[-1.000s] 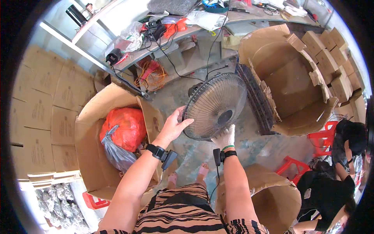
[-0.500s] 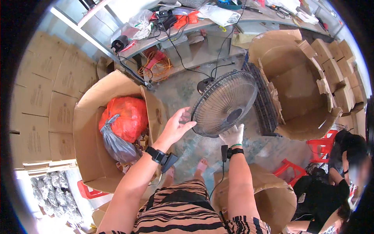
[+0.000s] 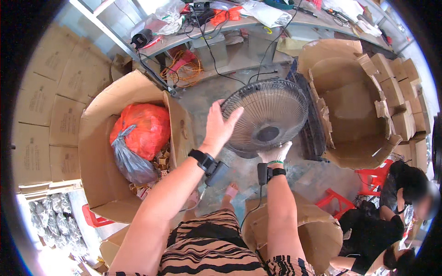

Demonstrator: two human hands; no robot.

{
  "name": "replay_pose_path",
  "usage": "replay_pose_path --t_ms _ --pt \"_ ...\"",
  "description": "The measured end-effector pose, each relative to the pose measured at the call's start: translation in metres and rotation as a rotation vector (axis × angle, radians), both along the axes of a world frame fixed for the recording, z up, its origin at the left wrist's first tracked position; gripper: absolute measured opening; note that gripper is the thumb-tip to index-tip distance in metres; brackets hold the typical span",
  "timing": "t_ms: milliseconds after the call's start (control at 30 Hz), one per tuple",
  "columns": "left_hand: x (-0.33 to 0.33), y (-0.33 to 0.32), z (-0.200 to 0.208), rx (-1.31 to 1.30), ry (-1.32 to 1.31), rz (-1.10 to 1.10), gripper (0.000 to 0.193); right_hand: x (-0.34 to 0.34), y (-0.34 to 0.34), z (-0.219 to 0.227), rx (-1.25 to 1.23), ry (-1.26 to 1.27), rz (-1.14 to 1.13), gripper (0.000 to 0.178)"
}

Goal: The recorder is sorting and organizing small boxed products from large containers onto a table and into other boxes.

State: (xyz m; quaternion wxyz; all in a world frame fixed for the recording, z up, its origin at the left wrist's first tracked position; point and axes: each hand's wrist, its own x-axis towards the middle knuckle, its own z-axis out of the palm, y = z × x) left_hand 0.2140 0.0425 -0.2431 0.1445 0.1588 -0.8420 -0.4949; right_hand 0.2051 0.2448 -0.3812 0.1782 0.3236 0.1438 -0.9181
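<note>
Forearm (image 3: 168,200) slanting up from the lower left, your bare left hand (image 3: 219,131) is at centre frame, thumb parted wide from the fingers, overlapping the left rim of the black fan (image 3: 268,133); contact is unclear. That fan sits right of centre. Your gloved right hand (image 3: 275,154) is against its lower rim, grip hidden.
</note>
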Motion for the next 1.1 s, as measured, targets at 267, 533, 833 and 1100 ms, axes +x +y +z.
replay_pose_path --t_ms 267,533,833,1100 --pt "-0.024 -0.037 0.017 -0.05 -0.044 -0.056 0.05 0.042 -0.056 0.011 0.031 -0.052 -0.089 0.081" --pt "-0.011 -0.058 0.022 -0.003 -0.081 -0.187 0.051 0.089 -0.081 0.033 -0.072 0.036 -0.241 0.069" --pt "0.024 -0.083 0.007 0.015 -0.072 -0.256 0.053 0.117 -0.086 0.014 -0.249 0.095 -0.304 0.066" --pt "0.075 -0.108 0.017 -0.058 -0.039 -0.219 0.068 0.134 -0.084 0.012 0.423 0.373 0.032 0.06"
